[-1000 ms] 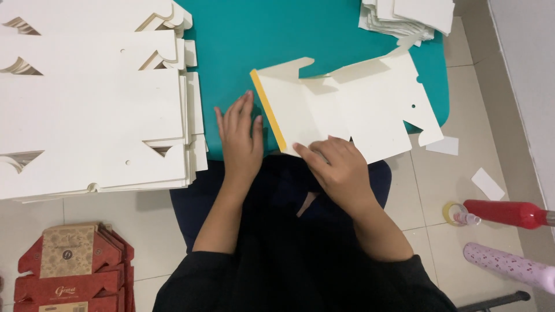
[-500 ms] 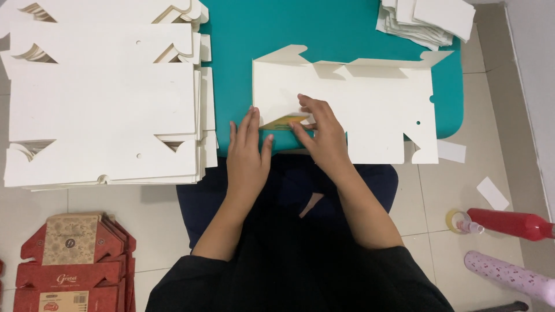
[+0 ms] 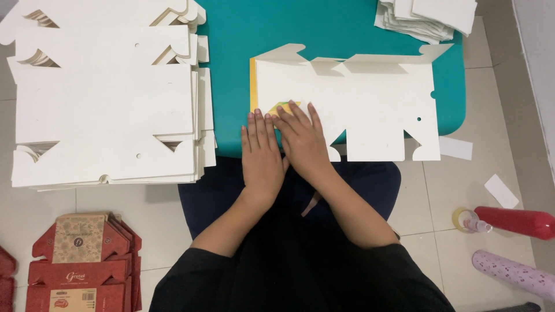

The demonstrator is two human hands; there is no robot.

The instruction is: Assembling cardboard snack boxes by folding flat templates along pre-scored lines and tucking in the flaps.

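Note:
A flat white die-cut cardboard box blank [image 3: 370,107] lies on the teal table [image 3: 300,29], its left edge showing a yellow strip. My right hand [image 3: 303,141] presses flat on the blank's lower left corner, fingers spread beside a small yellow-green flap [image 3: 277,108]. My left hand [image 3: 263,153] lies flat right beside it, fingertips touching the blank's left edge near the table's front edge. Neither hand grips anything.
A tall stack of white box blanks [image 3: 104,98] fills the left side. More white blanks [image 3: 428,17] sit at the table's far right. On the floor: red printed flat boxes [image 3: 81,260], a red tube [image 3: 514,222], a tape roll [image 3: 462,218], a pink patterned roll [image 3: 514,276], paper scraps.
The blank has been unfolded and laid flat and straight on the table. Both hands moved together onto its lower left corner and now press down side by side.

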